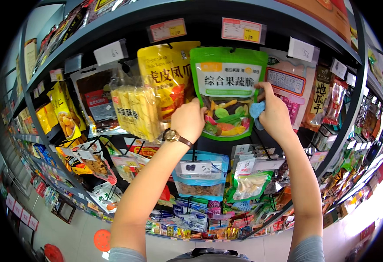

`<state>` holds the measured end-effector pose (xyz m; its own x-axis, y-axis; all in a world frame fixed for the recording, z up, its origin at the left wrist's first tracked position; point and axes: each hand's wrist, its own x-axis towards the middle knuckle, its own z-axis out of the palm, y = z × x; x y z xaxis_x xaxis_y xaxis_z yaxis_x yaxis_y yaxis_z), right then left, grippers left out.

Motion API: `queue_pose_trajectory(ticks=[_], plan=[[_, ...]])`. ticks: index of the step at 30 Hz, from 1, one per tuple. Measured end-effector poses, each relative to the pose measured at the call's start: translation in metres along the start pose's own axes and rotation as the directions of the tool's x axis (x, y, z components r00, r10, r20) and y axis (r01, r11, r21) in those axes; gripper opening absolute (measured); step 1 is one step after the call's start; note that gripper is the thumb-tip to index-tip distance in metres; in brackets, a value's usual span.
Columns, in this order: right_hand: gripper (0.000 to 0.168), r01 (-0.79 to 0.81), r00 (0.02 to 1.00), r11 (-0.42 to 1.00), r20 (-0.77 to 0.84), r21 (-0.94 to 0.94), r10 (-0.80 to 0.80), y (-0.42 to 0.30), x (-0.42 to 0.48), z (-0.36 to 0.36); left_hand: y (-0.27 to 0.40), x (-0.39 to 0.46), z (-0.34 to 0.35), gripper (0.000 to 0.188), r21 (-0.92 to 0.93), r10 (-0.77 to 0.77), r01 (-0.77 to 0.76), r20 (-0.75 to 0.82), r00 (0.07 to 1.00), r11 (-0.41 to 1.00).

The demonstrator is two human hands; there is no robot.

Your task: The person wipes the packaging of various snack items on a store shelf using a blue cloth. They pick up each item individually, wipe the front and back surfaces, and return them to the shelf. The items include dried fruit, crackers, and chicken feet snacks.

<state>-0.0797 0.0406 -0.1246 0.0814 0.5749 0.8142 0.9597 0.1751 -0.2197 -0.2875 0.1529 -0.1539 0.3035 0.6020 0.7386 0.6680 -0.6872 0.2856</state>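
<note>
A green snack pouch [229,127] with a window of dried fruit and vegetable chips hangs from a hook in front of me. My left hand [188,118], below a wristwatch [171,135] on a brown strap, grips the pouch's lower left edge. At the opposite edge, my right hand [274,111] holds a crumpled blue cloth [258,113], fingertips near the pouch's side. Just left hangs a yellow pouch [165,68], partly behind a clear bag of yellow snack rolls [135,113]. Behind my right hand is a white and pink snack bag [291,75].
Price tags [243,31] stick out on hooks above the bags. Lower down hang a light blue pouch [200,177] and a green-edged bag [252,185]. Dark metal shelf posts [345,108] flank the display. A red stool seat [102,240] stands on the tiled floor.
</note>
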Motion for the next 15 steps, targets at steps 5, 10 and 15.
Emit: queue_pose_trajectory(ticks=[5,10,15], plan=[[0.051,-0.017,0.998,0.996,-0.055,0.087,0.021,-0.010,-0.010,-0.008,-0.002,-0.010,-0.012,0.027,-0.108,0.016,-0.011,0.042,0.999,0.994],[0.052,-0.037,0.992,0.982,-0.114,0.183,0.059,-0.017,-0.022,-0.017,0.013,-0.039,-0.061,0.042,-0.047,-0.002,0.004,0.051,0.999,0.999],[0.047,-0.081,0.938,0.987,-0.324,0.141,0.123,-0.042,-0.050,-0.038,0.000,-0.072,-0.100,0.027,-0.351,-0.121,0.074,-0.115,0.986,0.933]])
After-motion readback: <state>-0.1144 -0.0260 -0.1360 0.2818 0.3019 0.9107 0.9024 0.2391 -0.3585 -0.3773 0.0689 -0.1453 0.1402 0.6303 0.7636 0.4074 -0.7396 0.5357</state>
